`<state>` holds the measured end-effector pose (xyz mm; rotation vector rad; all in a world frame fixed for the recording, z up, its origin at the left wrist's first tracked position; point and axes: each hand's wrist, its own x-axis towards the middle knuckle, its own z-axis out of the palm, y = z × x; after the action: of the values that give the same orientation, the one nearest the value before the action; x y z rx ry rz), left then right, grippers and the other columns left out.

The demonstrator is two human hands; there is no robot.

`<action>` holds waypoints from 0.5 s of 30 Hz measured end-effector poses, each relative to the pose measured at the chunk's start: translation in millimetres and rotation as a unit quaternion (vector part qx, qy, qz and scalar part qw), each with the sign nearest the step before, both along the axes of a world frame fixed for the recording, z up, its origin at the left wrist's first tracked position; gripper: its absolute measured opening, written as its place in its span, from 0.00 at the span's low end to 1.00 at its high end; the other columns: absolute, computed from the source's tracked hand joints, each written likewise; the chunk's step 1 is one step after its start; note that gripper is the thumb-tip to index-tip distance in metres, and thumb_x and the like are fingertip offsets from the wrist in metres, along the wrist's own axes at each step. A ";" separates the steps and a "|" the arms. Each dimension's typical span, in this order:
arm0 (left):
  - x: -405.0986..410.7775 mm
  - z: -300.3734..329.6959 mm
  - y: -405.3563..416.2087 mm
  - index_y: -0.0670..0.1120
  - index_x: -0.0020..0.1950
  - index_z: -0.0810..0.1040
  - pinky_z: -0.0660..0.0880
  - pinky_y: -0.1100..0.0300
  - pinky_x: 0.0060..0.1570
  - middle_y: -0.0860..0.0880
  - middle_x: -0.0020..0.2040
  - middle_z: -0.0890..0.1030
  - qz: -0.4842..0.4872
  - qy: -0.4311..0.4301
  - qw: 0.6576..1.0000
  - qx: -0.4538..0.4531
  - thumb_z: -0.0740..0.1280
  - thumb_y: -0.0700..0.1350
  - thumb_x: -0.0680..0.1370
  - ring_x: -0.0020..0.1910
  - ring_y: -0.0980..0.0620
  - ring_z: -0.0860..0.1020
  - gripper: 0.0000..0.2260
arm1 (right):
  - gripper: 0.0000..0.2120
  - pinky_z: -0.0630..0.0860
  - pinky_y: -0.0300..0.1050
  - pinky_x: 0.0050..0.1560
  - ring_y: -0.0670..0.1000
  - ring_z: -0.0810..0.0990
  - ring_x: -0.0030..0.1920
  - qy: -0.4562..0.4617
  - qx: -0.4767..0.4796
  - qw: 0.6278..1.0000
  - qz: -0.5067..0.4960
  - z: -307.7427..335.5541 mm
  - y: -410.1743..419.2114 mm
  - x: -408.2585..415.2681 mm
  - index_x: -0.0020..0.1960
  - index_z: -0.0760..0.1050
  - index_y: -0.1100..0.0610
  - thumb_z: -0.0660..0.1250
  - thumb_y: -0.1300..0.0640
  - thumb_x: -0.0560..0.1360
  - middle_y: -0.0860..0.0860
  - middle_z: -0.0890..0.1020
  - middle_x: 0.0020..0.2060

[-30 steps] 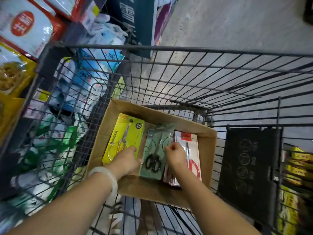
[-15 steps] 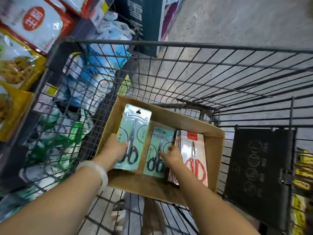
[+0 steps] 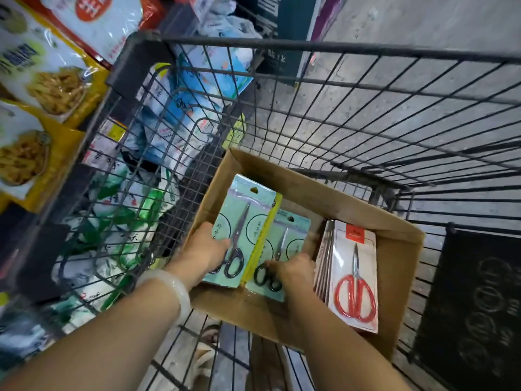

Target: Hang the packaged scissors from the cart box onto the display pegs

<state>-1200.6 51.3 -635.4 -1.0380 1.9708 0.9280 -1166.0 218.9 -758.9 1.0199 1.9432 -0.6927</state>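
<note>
A cardboard box sits in a wire shopping cart. My left hand grips a mint-green scissors pack at its lower left edge, with a yellow pack edge behind it. My right hand rests on a second, smaller mint-green scissors pack near its black handles; whether it grips it I cannot tell. A stack of white packs topped by red-handled scissors stands at the box's right side. No display pegs are in view.
Shelves with yellow and red snack bags and blue and green packets line the left side beyond the cart wall. A black panel closes the cart's right end. Grey concrete floor lies ahead.
A mint-green pack replaced the yellow one in front at the left. My left hand shifted to its lower left edge. My right hand moved down onto the smaller green pack.
</note>
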 end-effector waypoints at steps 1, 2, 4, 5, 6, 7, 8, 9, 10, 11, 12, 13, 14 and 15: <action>-0.5 4.2 1.8 0.52 0.50 0.70 0.70 0.46 0.63 0.46 0.60 0.78 -0.002 -0.001 1.000 0.002 0.66 0.49 0.74 0.60 0.42 0.74 0.08 | 0.37 0.81 0.52 0.49 0.57 0.81 0.48 0.005 0.003 1.000 -0.003 9.6 1.2 -1.1 0.54 0.71 0.59 0.79 0.40 0.55 0.56 0.78 0.51; -1.1 8.4 3.5 0.52 0.52 0.69 0.69 0.47 0.65 0.46 0.62 0.76 -0.003 0.001 1.000 0.005 0.65 0.47 0.76 0.62 0.42 0.73 0.07 | 0.34 0.80 0.51 0.50 0.58 0.80 0.50 0.018 0.003 1.000 0.000 24.8 0.9 -4.3 0.56 0.70 0.60 0.78 0.42 0.59 0.57 0.77 0.52; -1.7 14.9 6.3 0.49 0.58 0.71 0.68 0.50 0.65 0.46 0.63 0.75 0.009 0.004 1.000 0.014 0.64 0.44 0.78 0.63 0.43 0.72 0.09 | 0.27 0.78 0.47 0.50 0.59 0.79 0.52 0.038 -0.008 0.999 0.009 38.4 7.2 -6.6 0.60 0.69 0.60 0.74 0.48 0.68 0.58 0.78 0.53; -1.2 17.6 6.9 0.48 0.58 0.71 0.69 0.50 0.64 0.45 0.62 0.76 0.017 0.008 1.000 0.019 0.64 0.43 0.78 0.62 0.43 0.73 0.09 | 0.22 0.75 0.45 0.48 0.59 0.79 0.53 0.044 -0.021 0.999 0.002 42.7 11.7 -6.1 0.60 0.69 0.61 0.71 0.52 0.72 0.58 0.79 0.53; -0.3 19.4 6.6 0.48 0.56 0.71 0.70 0.49 0.63 0.45 0.60 0.77 0.020 0.016 0.999 0.025 0.65 0.43 0.78 0.60 0.43 0.74 0.08 | 0.18 0.72 0.42 0.46 0.59 0.78 0.54 0.062 -0.032 0.998 0.000 46.9 17.2 -5.8 0.60 0.70 0.61 0.68 0.56 0.74 0.58 0.79 0.54; -0.1 23.2 6.9 0.48 0.54 0.72 0.72 0.48 0.62 0.44 0.58 0.78 0.025 0.021 0.999 0.032 0.65 0.42 0.77 0.57 0.43 0.75 0.07 | 0.15 0.70 0.41 0.46 0.58 0.79 0.54 0.082 -0.040 0.996 -0.009 53.4 22.6 -6.5 0.59 0.71 0.61 0.66 0.58 0.75 0.58 0.80 0.53; 0.7 26.1 6.5 0.49 0.54 0.73 0.73 0.48 0.60 0.45 0.56 0.79 0.034 0.028 0.998 0.040 0.65 0.41 0.77 0.56 0.44 0.76 0.07 | 0.13 0.71 0.41 0.46 0.58 0.79 0.53 0.104 -0.046 0.993 -0.016 60.6 29.2 -7.4 0.58 0.72 0.61 0.66 0.58 0.75 0.57 0.81 0.53; 1.4 30.8 6.4 0.49 0.54 0.74 0.74 0.48 0.59 0.45 0.55 0.79 0.043 0.032 0.998 0.046 0.65 0.40 0.77 0.55 0.44 0.77 0.07 | 0.13 0.73 0.42 0.47 0.57 0.80 0.52 0.122 -0.056 0.990 -0.030 69.8 35.9 -9.5 0.57 0.74 0.60 0.67 0.58 0.75 0.56 0.81 0.52; 2.2 34.7 5.9 0.50 0.53 0.74 0.75 0.47 0.58 0.45 0.55 0.79 0.053 0.036 0.997 0.048 0.65 0.40 0.77 0.54 0.43 0.77 0.07 | 0.12 0.75 0.43 0.49 0.57 0.80 0.50 0.144 -0.072 0.986 -0.043 78.5 42.0 -12.0 0.56 0.76 0.60 0.68 0.57 0.74 0.55 0.82 0.50; 3.0 38.9 5.0 0.50 0.53 0.75 0.76 0.46 0.57 0.45 0.55 0.79 0.061 0.041 0.996 0.050 0.65 0.41 0.77 0.53 0.42 0.78 0.07 | 0.11 0.77 0.46 0.51 0.56 0.81 0.49 0.158 -0.098 0.981 -0.064 87.1 47.6 -14.0 0.54 0.77 0.59 0.69 0.58 0.73 0.54 0.83 0.49; 4.4 44.0 3.8 0.51 0.53 0.75 0.76 0.45 0.57 0.44 0.55 0.80 0.070 0.046 0.995 0.050 0.65 0.41 0.77 0.53 0.42 0.78 0.07 | 0.10 0.79 0.48 0.52 0.55 0.82 0.48 0.169 -0.129 0.973 -0.085 98.8 51.3 -16.5 0.53 0.78 0.59 0.70 0.60 0.72 0.54 0.83 0.48; 5.7 50.5 3.2 0.51 0.53 0.76 0.76 0.44 0.57 0.44 0.55 0.80 0.080 0.056 0.994 0.051 0.65 0.42 0.77 0.53 0.42 0.78 0.07 | 0.09 0.79 0.50 0.52 0.55 0.82 0.47 0.175 -0.162 0.966 -0.101 109.2 54.9 -18.5 0.52 0.79 0.59 0.70 0.62 0.72 0.54 0.84 0.47; 7.9 56.1 1.6 0.51 0.54 0.76 0.76 0.45 0.56 0.45 0.55 0.80 0.089 0.070 0.992 0.053 0.65 0.42 0.76 0.52 0.42 0.78 0.08 | 0.08 0.80 0.51 0.52 0.54 0.83 0.47 0.183 -0.188 0.959 -0.108 119.5 57.4 -20.3 0.51 0.80 0.59 0.71 0.62 0.72 0.54 0.84 0.47; 9.2 66.4 1.4 0.52 0.54 0.77 0.76 0.46 0.57 0.45 0.55 0.81 0.101 0.084 0.990 0.054 0.65 0.42 0.77 0.52 0.43 0.78 0.08 | 0.08 0.80 0.50 0.51 0.53 0.84 0.45 0.193 -0.204 0.955 -0.100 131.4 57.8 -22.8 0.50 0.80 0.58 0.72 0.62 0.71 0.54 0.85 0.46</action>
<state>-1191.4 52.7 -569.0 -1.1439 1.9500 1.2559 -1188.8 276.8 -627.5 0.8699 1.9107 -1.4320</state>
